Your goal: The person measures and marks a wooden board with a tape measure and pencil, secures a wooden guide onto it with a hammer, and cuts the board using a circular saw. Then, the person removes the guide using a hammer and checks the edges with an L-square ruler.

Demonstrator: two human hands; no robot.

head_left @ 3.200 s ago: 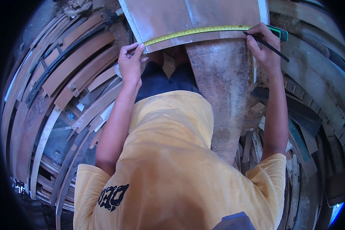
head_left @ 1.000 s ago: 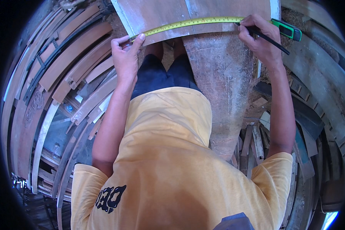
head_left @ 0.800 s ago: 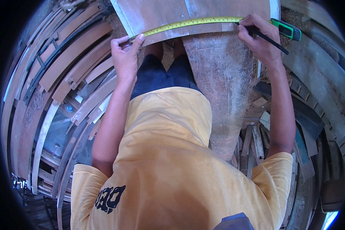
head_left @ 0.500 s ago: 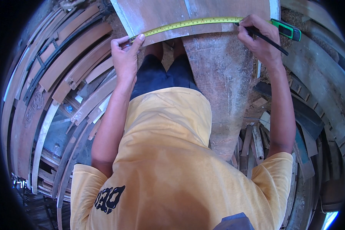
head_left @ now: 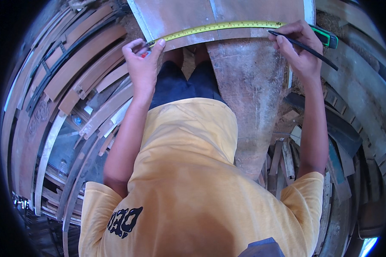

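Observation:
A yellow tape measure (head_left: 221, 27) is pulled out across the near end of a wide wooden board (head_left: 253, 10). My left hand (head_left: 142, 64) is closed at the tape's left end, thumb beside the blade; something small and red shows in its palm. A black pencil or pen (head_left: 315, 53) is gripped in my right hand (head_left: 303, 49), its tip at the board near the tape's right part. Just beyond that hand lies the tape's green and black case (head_left: 328, 37), partly hidden behind the fingers.
A worn plank (head_left: 248, 85) runs from under the board towards me, beside my legs. Stacked wooden strips (head_left: 88, 64) fill the left side. On the right are offcuts (head_left: 287, 158) and a large grey panel (head_left: 351, 77).
My right hand has shifted slightly right and the pencil or pen has swung with it, now covering more of the tape case. My left hand has loosened slightly, revealing something red.

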